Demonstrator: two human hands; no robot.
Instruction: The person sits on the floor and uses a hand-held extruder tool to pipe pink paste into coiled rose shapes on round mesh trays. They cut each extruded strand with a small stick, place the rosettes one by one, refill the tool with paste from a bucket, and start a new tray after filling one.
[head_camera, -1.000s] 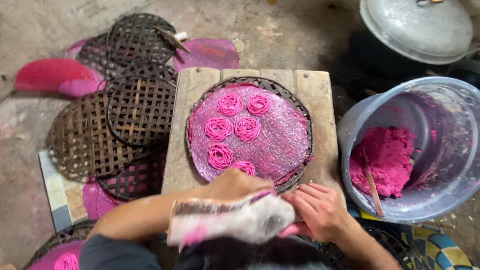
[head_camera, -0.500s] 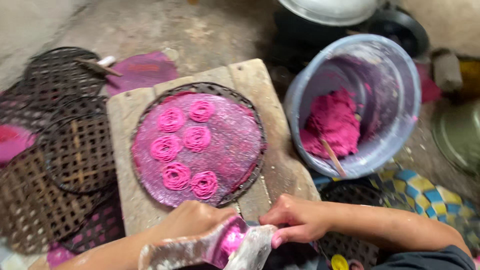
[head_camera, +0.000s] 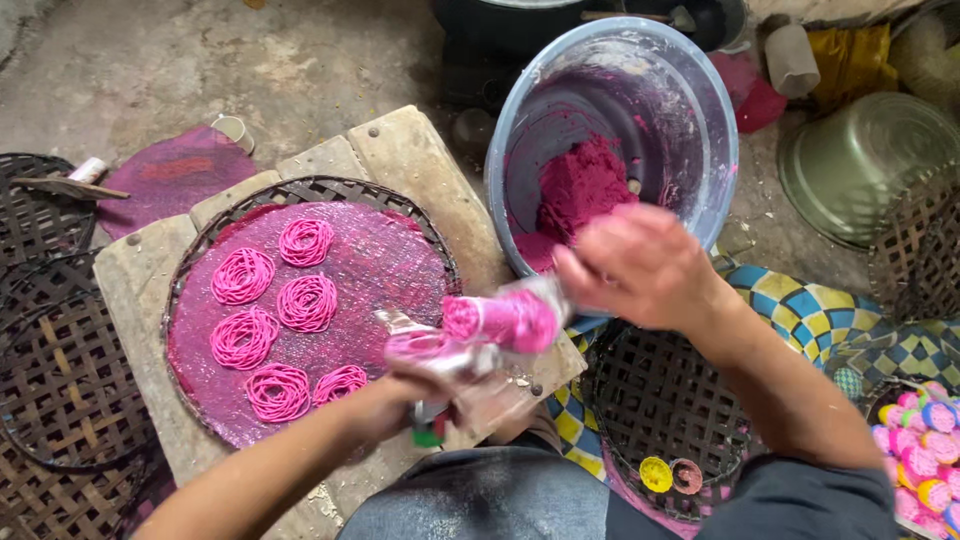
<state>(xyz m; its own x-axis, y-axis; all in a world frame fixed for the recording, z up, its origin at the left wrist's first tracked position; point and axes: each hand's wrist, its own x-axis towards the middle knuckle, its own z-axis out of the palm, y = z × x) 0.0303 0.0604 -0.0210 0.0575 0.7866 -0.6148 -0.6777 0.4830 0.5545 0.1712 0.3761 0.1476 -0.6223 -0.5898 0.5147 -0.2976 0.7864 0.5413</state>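
Note:
My left hand (head_camera: 405, 398) grips the lower end of a clear plastic piping bag (head_camera: 480, 330) filled with pink dough. My right hand (head_camera: 640, 265) holds the bag's upper end, near the rim of a large blue-grey bucket (head_camera: 700, 110) with a heap of magenta dough (head_camera: 580, 190) inside. Both hands hover over the right edge of a wooden board (head_camera: 410, 160). On the board lies a round woven tray (head_camera: 400, 260) covered in purple cloth, carrying several pink noodle coils (head_camera: 305, 300).
Empty woven trays (head_camera: 60, 370) are stacked at the left, another (head_camera: 660, 400) lies under my right arm. A metal basin (head_camera: 870, 160) stands at the right, a purple cloth (head_camera: 175, 170) behind the board, and colourful small items (head_camera: 920, 440) at the lower right on a chequered mat (head_camera: 830, 310).
The view has swung right, bringing the bucket to the centre. Both hands have lifted the piping bag up and to the right, towards the bucket's rim.

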